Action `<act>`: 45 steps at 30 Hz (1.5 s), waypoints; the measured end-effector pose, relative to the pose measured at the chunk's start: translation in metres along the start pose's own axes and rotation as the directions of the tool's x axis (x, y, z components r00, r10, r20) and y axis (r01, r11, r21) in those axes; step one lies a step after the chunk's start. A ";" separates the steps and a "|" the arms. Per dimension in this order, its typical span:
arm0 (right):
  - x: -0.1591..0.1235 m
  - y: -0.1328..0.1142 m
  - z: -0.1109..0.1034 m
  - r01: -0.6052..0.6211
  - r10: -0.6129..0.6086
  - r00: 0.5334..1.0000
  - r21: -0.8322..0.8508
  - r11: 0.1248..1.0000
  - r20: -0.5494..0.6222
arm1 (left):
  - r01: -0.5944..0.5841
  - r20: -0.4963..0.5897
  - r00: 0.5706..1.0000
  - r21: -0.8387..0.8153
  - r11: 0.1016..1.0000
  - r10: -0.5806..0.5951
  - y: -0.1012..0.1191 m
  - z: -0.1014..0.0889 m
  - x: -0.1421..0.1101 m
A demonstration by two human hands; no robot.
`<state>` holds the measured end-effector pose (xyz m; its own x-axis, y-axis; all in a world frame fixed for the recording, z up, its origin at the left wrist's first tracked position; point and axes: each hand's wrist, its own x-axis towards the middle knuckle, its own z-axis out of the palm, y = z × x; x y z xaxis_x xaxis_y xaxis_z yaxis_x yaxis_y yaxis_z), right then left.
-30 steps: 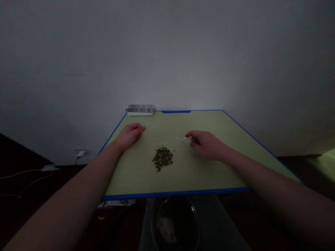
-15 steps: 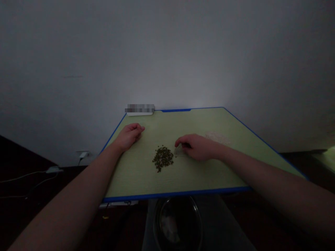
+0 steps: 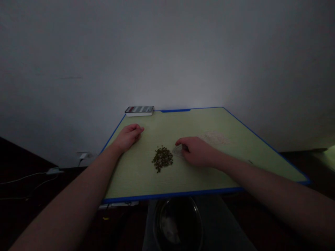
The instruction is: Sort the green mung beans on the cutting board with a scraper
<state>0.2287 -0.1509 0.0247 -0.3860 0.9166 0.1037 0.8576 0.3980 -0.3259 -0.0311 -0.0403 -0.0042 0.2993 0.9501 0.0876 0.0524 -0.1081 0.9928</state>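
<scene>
Dark-green pile: on the surface. Your right hand: grasping a clear item just right of the pile. Your left hand: left of and beyond the pile, curled closed, contents hidden.

Matt table, glossy metal-looking bowl lower centre.
Table smooth, faint wood-look grain; edging plastic-looking. Clear, plastic-looking piece mid-frame; pile rough, grainy. Wall matt, upper frame.

clear object part-hidden by right fingers, round vessel cut off
</scene>
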 end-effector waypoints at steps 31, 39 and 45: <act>0.001 0.020 -0.006 -0.157 0.144 0.984 -0.133 0.979 -0.104 | 0.003 -0.015 1.000 0.060 0.998 -0.002 0.004 0.002 -0.002; 0.014 0.003 0.006 -0.080 0.070 0.993 -0.103 0.991 -0.098 | 0.003 -0.016 1.000 0.026 1.000 -0.003 0.005 0.003 -0.002; 0.027 0.033 -0.005 -0.200 0.182 0.975 -0.152 0.968 -0.126 | 0.015 -0.019 1.000 0.011 1.000 -0.015 0.003 0.002 -0.002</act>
<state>0.2479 -0.1124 0.0217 -0.1775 0.9711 0.1597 0.9591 0.2070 -0.1929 -0.0292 -0.0436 -0.0013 0.2807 0.9569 0.0746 0.0671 -0.0971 0.9930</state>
